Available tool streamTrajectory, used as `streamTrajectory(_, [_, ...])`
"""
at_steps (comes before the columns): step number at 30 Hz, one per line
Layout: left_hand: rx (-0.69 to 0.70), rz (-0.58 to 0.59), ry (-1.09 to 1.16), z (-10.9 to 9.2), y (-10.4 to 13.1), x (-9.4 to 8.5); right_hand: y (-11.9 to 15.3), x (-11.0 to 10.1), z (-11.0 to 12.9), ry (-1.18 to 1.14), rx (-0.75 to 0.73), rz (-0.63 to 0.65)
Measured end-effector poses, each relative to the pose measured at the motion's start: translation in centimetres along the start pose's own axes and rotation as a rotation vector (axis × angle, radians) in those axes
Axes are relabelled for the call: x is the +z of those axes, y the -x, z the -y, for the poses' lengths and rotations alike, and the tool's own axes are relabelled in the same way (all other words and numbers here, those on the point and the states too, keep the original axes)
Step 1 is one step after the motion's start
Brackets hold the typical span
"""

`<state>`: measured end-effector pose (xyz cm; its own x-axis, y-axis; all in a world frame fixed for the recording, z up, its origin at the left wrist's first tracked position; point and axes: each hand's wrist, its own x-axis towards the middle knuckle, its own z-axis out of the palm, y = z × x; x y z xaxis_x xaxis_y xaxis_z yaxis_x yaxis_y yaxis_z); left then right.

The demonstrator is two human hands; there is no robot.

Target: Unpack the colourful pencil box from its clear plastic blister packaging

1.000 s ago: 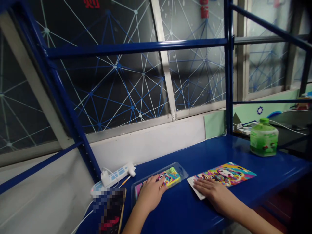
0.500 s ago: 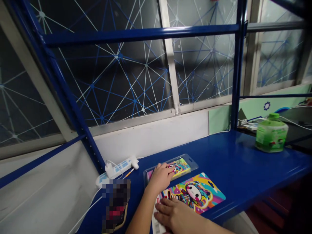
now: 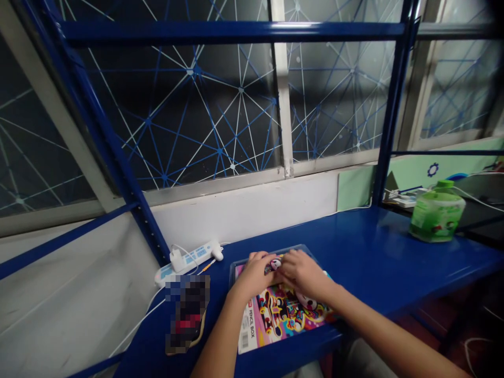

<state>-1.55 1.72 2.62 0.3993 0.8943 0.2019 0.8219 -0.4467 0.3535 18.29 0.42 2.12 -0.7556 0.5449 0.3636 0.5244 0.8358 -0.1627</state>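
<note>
Blue shelving [image 3: 366, 247] runs under a window [image 3: 205, 115] webbed with white and blue lines, and the work sits near the front edge of the lowest shelf, left of its middle. A printed card [image 3: 271, 317] marked PENCIL BOX lies flat there, its near edge almost at the shelf's front edge. Its far end meets a clear tray [image 3: 240, 265] holding the pencil box [image 3: 273, 264]; whether the card slides under the tray or over it cannot be told, since both hands cover the join.

The left hand [image 3: 255, 273] rests with curled fingers on the left part of the tray, pressing down rather than gripping. The right hand [image 3: 303, 273] lies just beside it, fingers bent over the box and the card's far end; if it pinches anything, the view does not show it.

Judging by this, the step in hand is bringing card and tray together, the packing of the box. The next move seems to call for squaring the card's edges to the tray's rim while the left hand keeps the tray from skating on the smooth shelf.

A white power strip [image 3: 189, 260] lies at the back left, a blurred dark object [image 3: 187, 312] at the front left corner, and a green bottle [image 3: 436, 218] well apart toward the right end.
</note>
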Motion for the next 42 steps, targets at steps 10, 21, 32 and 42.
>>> streamTrajectory(10, [-0.216,0.037,-0.072,1.5,-0.2,0.6,-2.2,-2.8,-10.6,-0.015,0.31,0.299])
streamTrajectory(21, [-0.216,-0.002,-0.14,0.2,0.0,0.4,-2.9,-2.0,-10.0,-0.049,0.349,0.19])
streamTrajectory(32, [-0.252,-0.167,-0.264,0.8,1.3,-3.3,0.4,0.0,-7.9,-0.314,0.325,-0.245])
streamTrajectory(42, [-0.097,-0.453,-0.323,-3.4,3.9,-3.6,3.5,-3.6,-4.8,-0.431,0.203,-0.447])
